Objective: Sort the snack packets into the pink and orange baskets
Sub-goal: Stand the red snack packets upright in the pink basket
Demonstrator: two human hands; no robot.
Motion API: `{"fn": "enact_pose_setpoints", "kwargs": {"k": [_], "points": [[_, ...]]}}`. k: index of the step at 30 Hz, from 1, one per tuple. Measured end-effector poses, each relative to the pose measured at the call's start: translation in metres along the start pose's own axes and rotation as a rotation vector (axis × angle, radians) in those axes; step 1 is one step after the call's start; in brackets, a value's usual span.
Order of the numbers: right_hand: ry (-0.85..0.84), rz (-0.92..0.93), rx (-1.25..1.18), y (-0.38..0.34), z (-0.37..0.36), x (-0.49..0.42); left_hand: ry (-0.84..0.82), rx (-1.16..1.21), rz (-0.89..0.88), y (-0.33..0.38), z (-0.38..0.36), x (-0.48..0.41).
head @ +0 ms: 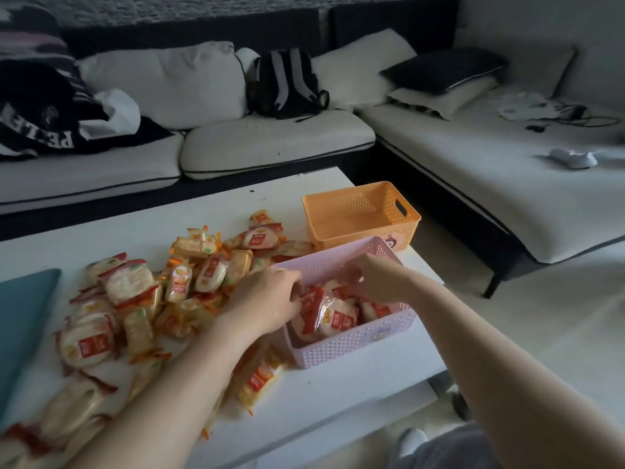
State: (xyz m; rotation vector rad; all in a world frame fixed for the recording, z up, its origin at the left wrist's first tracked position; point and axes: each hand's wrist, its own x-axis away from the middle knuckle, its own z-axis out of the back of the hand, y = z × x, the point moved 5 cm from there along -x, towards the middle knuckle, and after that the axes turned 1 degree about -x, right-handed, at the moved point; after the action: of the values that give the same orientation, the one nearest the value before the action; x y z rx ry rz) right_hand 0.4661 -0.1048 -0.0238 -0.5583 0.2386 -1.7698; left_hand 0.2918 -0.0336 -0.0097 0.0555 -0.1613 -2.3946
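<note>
Left hand (267, 299): curled on a red-edged clear snack packet (309, 308) at the left rim of the pink perforated plastic basket (351, 346).
Right hand (373, 279): inside that basket, fingers curled; hold unclear.
Forearm risk: could sweep the loose packet heap (142, 299) off the white table (321, 397).
Basket risk: near table edge; a shove may tip it.
Orange perforated plastic basket (338, 203): behind, empty; missorting possible.

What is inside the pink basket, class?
Red-and-white snack packets lie in the pink basket. The left hand and right hand reach in, hiding its floor and any packets beneath them.
</note>
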Motion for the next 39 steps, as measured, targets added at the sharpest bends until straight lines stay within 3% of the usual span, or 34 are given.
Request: {"fn": "enact_pose_setpoints", "kwargs": {"k": [4, 9, 11, 15, 17, 19, 22, 25, 27, 31, 35, 39], "points": [[-0.173, 0.070, 0.148, -0.026, -0.040, -0.020, 0.000, -0.083, -0.042, 0.005, -0.022, -0.011], [-0.175, 0.055, 0.197, -0.026, -0.046, -0.041, -0.206, -0.107, 0.010, -0.005, -0.045, -0.021], [-0.122, 0.073, 0.103, -0.025, -0.027, -0.041, -0.206, 0.041, -0.001, -0.005, -0.045, -0.022], [0.026, 0.128, -0.157, -0.016, 0.009, -0.037, -0.010, 0.603, 0.037, -0.012, -0.029, -0.026], [0.066, 0.155, -0.317, -0.016, 0.011, -0.038, -0.020, 0.826, 0.077, -0.016, -0.023, -0.024], [0.073, 0.179, -0.475, -0.023, 0.005, -0.041, -0.016, 0.894, 0.088, -0.019, -0.018, -0.018], [0.111, 0.141, -0.594, -0.030, -0.004, -0.053, 0.232, 0.727, 0.176, -0.038, -0.011, -0.010], [0.168, 0.055, -0.387, -0.028, -0.011, -0.065, 0.374, 0.662, 0.345, -0.056, -0.006, -0.004], [0.099, 0.072, -0.190, -0.033, -0.023, -0.068, 0.371, 0.587, 0.389, -0.058, -0.007, -0.005], [-0.223, 0.111, 0.209, -0.042, -0.065, -0.065, 0.343, 0.306, 0.355, -0.042, -0.010, -0.010], [-0.269, 0.101, 0.287, -0.045, -0.076, -0.060, 0.335, 0.073, 0.372, -0.026, -0.011, -0.015], [-0.269, 0.144, 0.221, -0.040, -0.046, -0.049, 0.302, 0.003, 0.365, -0.023, -0.023, -0.019]]}}
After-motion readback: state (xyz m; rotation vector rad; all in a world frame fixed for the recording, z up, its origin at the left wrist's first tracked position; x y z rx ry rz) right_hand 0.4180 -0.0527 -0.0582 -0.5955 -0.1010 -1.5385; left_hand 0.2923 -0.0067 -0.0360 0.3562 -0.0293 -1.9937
